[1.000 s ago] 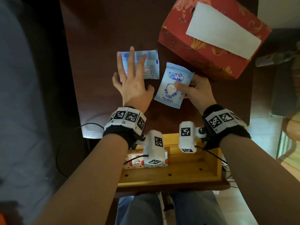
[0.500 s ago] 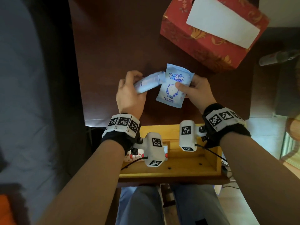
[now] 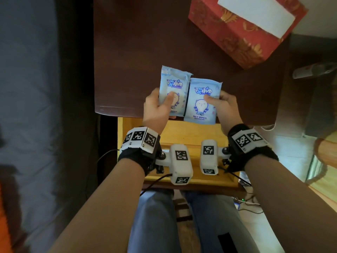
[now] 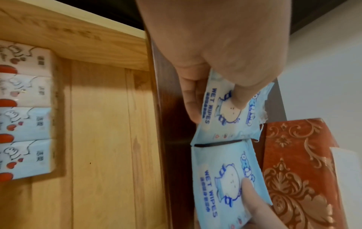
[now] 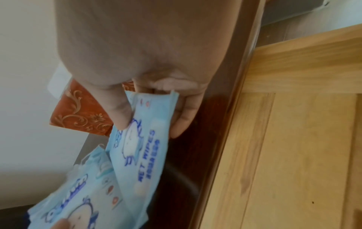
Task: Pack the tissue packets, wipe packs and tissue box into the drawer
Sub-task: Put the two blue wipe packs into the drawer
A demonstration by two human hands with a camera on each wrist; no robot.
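Four tissue packets (image 4: 25,111) lie in a row against the left wall of the open wooden drawer (image 3: 182,130), seen in the left wrist view. The left hand (image 3: 156,110) grasps the left wipe pack (image 3: 173,88), thumb on the printed face and fingers behind. The right hand (image 3: 224,108) grasps the right wipe pack (image 3: 201,101) in the same manner. Both packs are held upright, side by side, edges touching or nearly touching, above the front edge of the dark surface (image 3: 145,42) and the rear part of the drawer. Each pack is light blue with a cartoon figure and the words "WET WIPES". The red tissue box (image 3: 242,30), patterned in gold with a white sheet on top, stands on the far right of the surface, well apart from the packs.
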